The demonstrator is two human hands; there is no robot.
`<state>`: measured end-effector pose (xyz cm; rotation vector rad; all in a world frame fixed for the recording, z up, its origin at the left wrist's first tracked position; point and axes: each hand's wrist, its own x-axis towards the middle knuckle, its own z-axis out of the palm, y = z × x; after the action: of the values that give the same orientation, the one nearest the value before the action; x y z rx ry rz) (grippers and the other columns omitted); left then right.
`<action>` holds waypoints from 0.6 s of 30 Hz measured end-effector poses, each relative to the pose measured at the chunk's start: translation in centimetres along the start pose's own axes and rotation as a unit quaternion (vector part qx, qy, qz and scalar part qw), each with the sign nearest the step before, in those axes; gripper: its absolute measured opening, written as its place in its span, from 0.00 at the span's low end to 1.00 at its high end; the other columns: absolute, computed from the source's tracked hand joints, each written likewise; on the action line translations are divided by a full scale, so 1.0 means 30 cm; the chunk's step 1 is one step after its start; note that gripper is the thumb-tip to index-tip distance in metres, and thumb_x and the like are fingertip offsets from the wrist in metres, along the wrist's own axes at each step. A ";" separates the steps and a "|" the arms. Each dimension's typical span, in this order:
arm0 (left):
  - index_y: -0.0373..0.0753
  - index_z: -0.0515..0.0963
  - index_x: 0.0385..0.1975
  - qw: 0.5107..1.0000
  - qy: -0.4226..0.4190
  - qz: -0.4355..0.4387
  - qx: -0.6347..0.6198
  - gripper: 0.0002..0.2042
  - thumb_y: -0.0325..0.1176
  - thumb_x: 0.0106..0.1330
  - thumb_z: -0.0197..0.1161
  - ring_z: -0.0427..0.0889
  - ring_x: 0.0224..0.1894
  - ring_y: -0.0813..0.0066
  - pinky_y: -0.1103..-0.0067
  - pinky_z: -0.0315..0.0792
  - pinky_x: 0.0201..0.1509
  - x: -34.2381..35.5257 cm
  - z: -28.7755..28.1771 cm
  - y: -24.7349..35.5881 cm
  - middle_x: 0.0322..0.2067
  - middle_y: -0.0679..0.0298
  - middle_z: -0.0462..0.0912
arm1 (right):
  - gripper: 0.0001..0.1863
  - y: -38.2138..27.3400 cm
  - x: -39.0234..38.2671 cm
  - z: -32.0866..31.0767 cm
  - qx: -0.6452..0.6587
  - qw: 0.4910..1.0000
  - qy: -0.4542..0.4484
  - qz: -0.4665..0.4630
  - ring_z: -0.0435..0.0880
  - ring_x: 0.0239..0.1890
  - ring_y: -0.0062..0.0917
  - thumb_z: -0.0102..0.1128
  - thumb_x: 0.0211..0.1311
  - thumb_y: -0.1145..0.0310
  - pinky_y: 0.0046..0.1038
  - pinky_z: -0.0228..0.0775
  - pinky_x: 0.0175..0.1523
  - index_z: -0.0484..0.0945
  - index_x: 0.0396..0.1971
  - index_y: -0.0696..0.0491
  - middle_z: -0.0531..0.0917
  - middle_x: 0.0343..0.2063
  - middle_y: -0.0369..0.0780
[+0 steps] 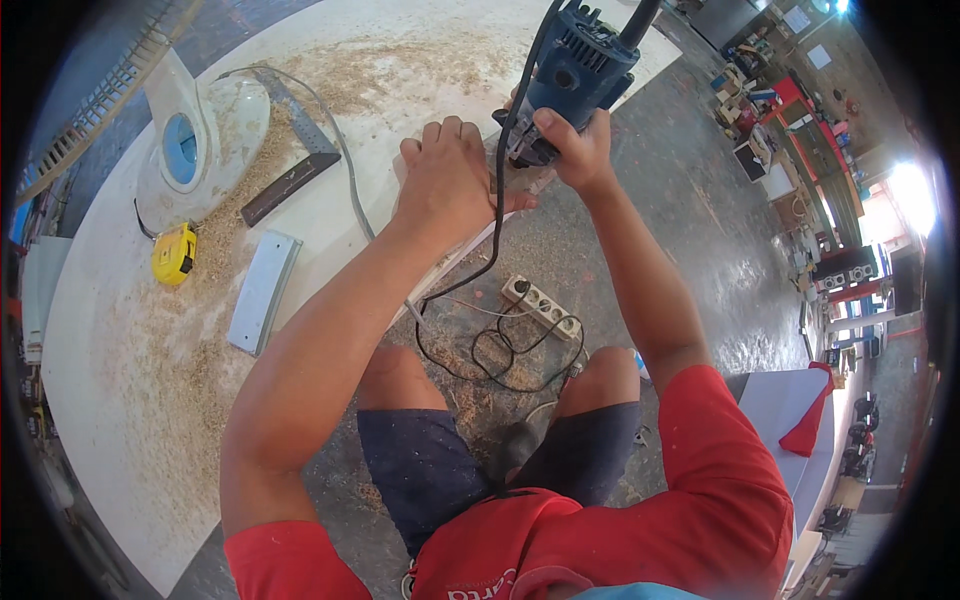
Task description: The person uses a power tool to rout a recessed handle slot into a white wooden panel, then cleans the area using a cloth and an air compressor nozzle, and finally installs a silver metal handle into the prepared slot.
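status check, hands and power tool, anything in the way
Right hand gripping blue power tool. Left hand at edge of white tabletop. Possible snag: black cord beside left hand.

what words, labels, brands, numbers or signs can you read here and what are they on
Shirt: white lettering low on the front, partly hidden; I won't copy it out.
Tape measure: any marks are too small to read.
Router: no readable text.
Wall papers: too small and blurred to read.
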<state>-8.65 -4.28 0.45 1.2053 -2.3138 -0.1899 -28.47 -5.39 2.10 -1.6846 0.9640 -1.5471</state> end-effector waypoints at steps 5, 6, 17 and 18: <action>0.29 0.78 0.43 1.000 0.001 0.003 -0.012 0.44 0.71 0.47 0.74 0.73 0.55 0.56 0.60 0.63 0.58 -0.001 0.001 0.005 0.46 0.55 0.75 | 0.24 -0.013 -0.005 0.003 0.014 1.000 0.009 -0.026 0.85 0.44 0.25 0.72 0.57 0.60 0.30 0.77 0.51 0.78 0.49 0.59 0.86 0.40 0.40; 0.29 0.78 0.43 1.000 0.003 0.002 -0.010 0.44 0.71 0.47 0.74 0.73 0.55 0.56 0.60 0.63 0.58 -0.002 0.001 0.007 0.46 0.55 0.75 | 0.24 -0.016 -0.004 0.002 0.015 1.000 0.010 -0.023 0.85 0.44 0.25 0.72 0.57 0.60 0.30 0.77 0.51 0.78 0.49 0.59 0.86 0.40 0.40; 0.27 0.79 0.47 1.000 -0.020 0.007 0.008 0.49 0.76 0.49 0.67 0.72 0.55 0.59 0.61 0.62 0.57 -0.004 -0.003 0.014 0.47 0.56 0.76 | 0.29 -0.025 -0.007 -0.008 -0.054 0.998 -0.006 -0.034 0.88 0.46 0.33 0.65 0.59 0.53 0.36 0.81 0.54 0.79 0.49 0.64 0.88 0.41 0.47; 0.27 0.79 0.47 1.000 -0.026 0.003 0.009 0.49 0.76 0.49 0.67 0.72 0.55 0.59 0.61 0.62 0.57 -0.004 -0.002 0.014 0.47 0.56 0.76 | 0.29 -0.024 -0.008 -0.008 -0.053 0.998 -0.009 -0.028 0.88 0.46 0.33 0.65 0.59 0.53 0.36 0.81 0.54 0.79 0.49 0.64 0.88 0.41 0.47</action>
<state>-8.85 -3.92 0.60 1.2158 -2.3688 -0.2010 -28.64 -4.82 2.63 -1.8096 1.0124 -1.5388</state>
